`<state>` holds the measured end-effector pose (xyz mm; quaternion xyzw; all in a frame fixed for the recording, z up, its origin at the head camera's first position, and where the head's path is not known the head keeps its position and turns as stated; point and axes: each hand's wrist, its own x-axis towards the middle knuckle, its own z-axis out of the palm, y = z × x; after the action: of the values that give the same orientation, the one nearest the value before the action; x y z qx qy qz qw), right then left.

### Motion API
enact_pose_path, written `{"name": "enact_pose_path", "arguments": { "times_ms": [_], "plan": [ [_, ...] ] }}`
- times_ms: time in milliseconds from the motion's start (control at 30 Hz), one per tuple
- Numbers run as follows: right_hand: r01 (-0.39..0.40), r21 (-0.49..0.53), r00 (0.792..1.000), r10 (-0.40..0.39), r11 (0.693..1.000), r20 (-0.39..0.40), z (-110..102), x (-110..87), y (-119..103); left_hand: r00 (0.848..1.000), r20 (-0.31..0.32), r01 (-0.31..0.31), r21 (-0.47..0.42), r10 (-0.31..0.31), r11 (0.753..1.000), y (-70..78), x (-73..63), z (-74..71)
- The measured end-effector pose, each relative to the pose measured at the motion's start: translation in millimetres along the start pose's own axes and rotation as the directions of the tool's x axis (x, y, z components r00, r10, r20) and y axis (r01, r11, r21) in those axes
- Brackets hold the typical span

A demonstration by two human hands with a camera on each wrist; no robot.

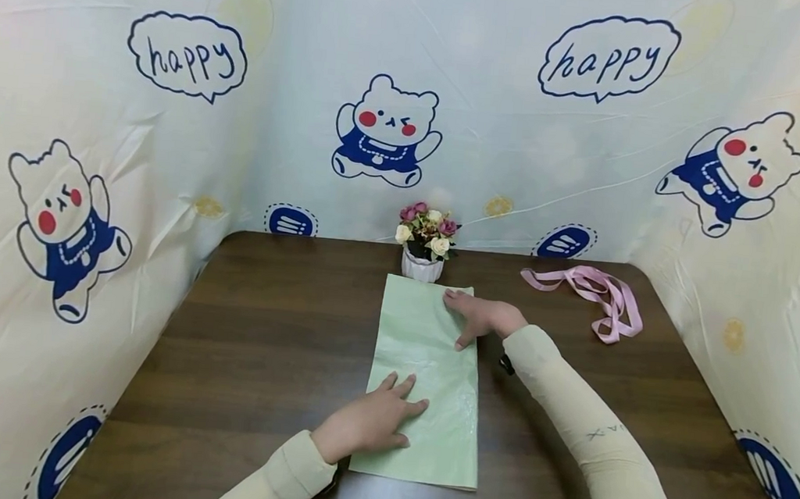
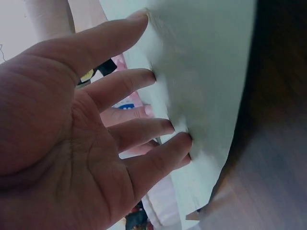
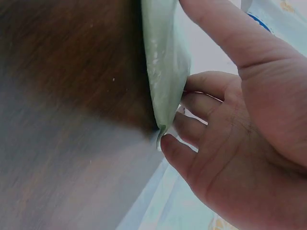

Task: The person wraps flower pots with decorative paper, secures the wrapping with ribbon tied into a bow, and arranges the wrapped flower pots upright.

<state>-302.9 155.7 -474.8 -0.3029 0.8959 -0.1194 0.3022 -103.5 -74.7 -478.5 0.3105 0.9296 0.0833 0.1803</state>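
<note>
A long, pale green folded sheet lies flat on the dark wooden table, its short sides facing front and back. Spread fingers of my left hand press on its front left part; in the left wrist view the fingertips touch the green surface. My right hand rests on the back right corner with its fingers extended. From the right wrist view, the sheet's edge shows slightly raised layers beside the fingers. Neither hand grips anything.
Just behind the sheet stands a small white pot of artificial flowers. A loose pink ribbon lies at the back right of the wooden table. Printed cloth with cartoon bears hangs around the table's back and sides.
</note>
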Motion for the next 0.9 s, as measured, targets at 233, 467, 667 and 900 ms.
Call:
{"name": "enact_pose_path", "arguments": {
  "times_ms": [233, 467, 667, 900],
  "plan": [
    [-0.036, 0.010, 0.999, 0.036, 0.999, 0.010, -4, -3.7, 6, 1.000, 0.008, -0.015, 0.006, 0.015, 1.000, 8.5, 10.4, 1.0],
    [-0.067, 0.042, 0.998, 0.066, 0.997, 0.011, -4, -8.9, 11, 1.000, 0.003, -0.026, -0.013, 0.026, 1.000, 14.9, 16.0, 1.3],
    [-0.078, 0.075, 0.997, 0.078, 0.994, -0.007, -2, -10.6, 12, 0.994, -0.065, -0.089, -0.079, 0.084, 0.993, 4.7, 18.7, -0.4],
    [-0.066, 0.117, 0.997, 0.070, 0.991, -0.032, -1, -8.2, 12, 0.913, -0.399, -0.058, -0.327, -0.082, 0.943, -22.9, 18.9, -7.0]
  ]
}}
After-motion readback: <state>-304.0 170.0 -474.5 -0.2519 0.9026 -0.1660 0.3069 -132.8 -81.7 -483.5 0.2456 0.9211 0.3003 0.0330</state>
